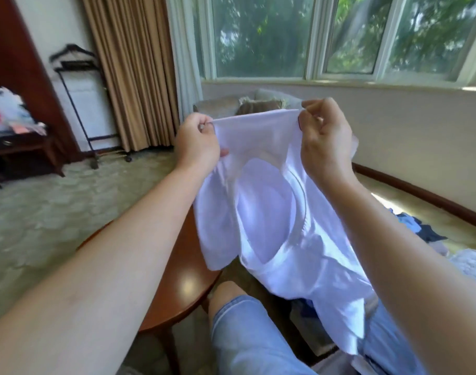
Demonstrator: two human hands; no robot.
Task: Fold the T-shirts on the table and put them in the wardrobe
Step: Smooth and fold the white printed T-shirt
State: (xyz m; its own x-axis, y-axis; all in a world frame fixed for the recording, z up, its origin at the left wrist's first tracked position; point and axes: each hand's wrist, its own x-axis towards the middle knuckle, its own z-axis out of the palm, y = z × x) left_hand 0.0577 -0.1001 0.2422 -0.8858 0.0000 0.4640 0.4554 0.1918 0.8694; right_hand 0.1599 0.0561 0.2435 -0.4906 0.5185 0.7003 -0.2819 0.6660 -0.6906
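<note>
Both grips are closed on cloth: my left hand [197, 142] pinches one end of a taut edge [255, 115], my right hand [326, 136] pinches the other, fingers curled over the fabric. The white T-shirt [299, 253] hangs between them in the air, over my lap, not on the surface [177, 288]. The neck opening [263, 212] gapes toward me and the body below it is bunched and twisted, with one flap draped at the left. I'd say this is the straightening step, before any fold. To do it well I want the pinches level and spread wider, so the cloth drops flat, and then a light shake to untwist it. After that, lay it on the round surface, which sits low and left, and smooth it out. A heap of other clothes [420, 231] lies to my right, well apart. I can't pick out the wardrobe.
</note>
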